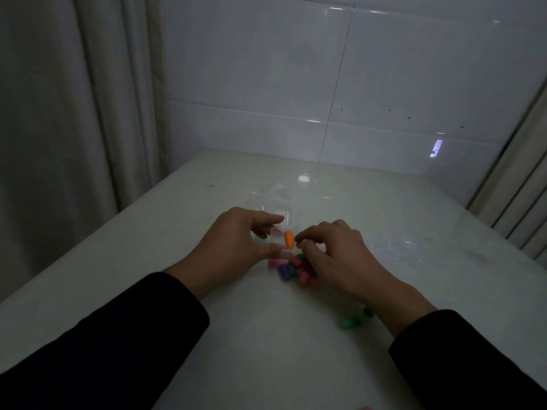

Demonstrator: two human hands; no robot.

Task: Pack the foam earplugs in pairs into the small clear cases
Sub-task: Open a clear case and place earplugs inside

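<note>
My left hand (236, 247) pinches a small clear case (278, 242) between thumb and fingers, a little above the table. An orange earplug (288, 239) stands upright at the case's right side, and the curled fingertips of my right hand (334, 255) hold it there. Below both hands lies a pile of pink, purple and green earplugs (291, 269), partly hidden by my right hand. Several empty clear cases (275, 202) lie just beyond my hands, faint against the white table (177, 232).
Two green earplugs (352, 321) lie loose under my right wrist. A pink piece (367, 407) shows at the bottom edge. A tiled wall closes the far side, and curtains hang at the left and right of the table.
</note>
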